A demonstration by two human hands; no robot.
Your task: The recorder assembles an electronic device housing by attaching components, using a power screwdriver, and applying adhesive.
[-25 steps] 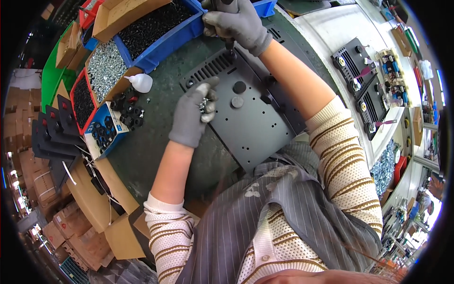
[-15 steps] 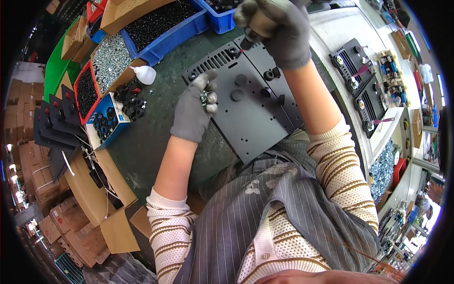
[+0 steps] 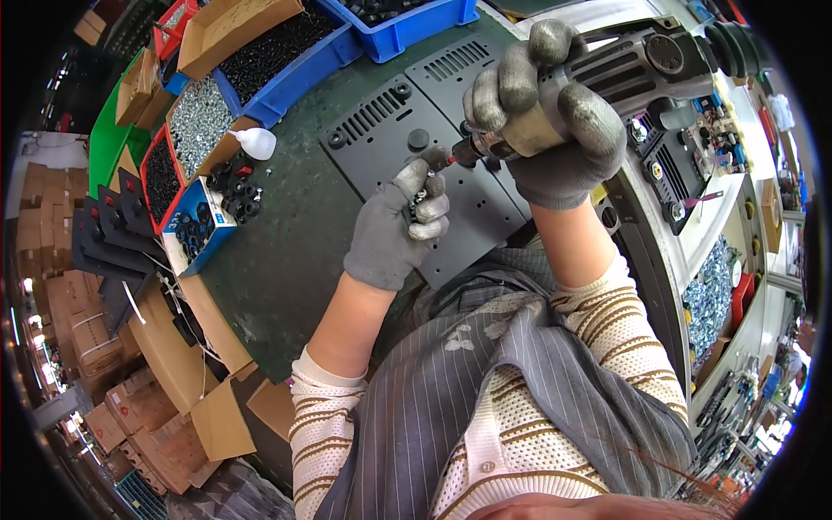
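My right hand [image 3: 563, 130], in a grey glove, is closed around a power screwdriver [image 3: 646, 69]. The tool lies nearly level, its bit pointing left at the fingertips of my left hand [image 3: 390, 225]. That hand, also gloved, is curled around small silver screws [image 3: 421, 198], partly hidden by the fingers. Thumb and forefinger come close to the bit tip; whether they touch it, I cannot tell. Beneath both hands lies a dark grey metal panel [image 3: 368, 156] with slots and holes. Black round feet [image 3: 418, 139] sit on it. A second slotted panel [image 3: 446, 74] adjoins it.
Blue bins [image 3: 286, 95] of black screws and a box of silver screws [image 3: 198, 121] stand at the far left. Nearer are a red tray [image 3: 161, 178], a blue-white box [image 3: 199, 230], loose black parts [image 3: 238, 195] and a white squeeze bottle [image 3: 256, 143]. Finished-looking black assemblies [image 3: 672, 178] lie right.
My right hand has brought the screwdriver down from the panel's far corner, turning it level. My left hand has moved right over the panel, toward the bit, still holding the screws.
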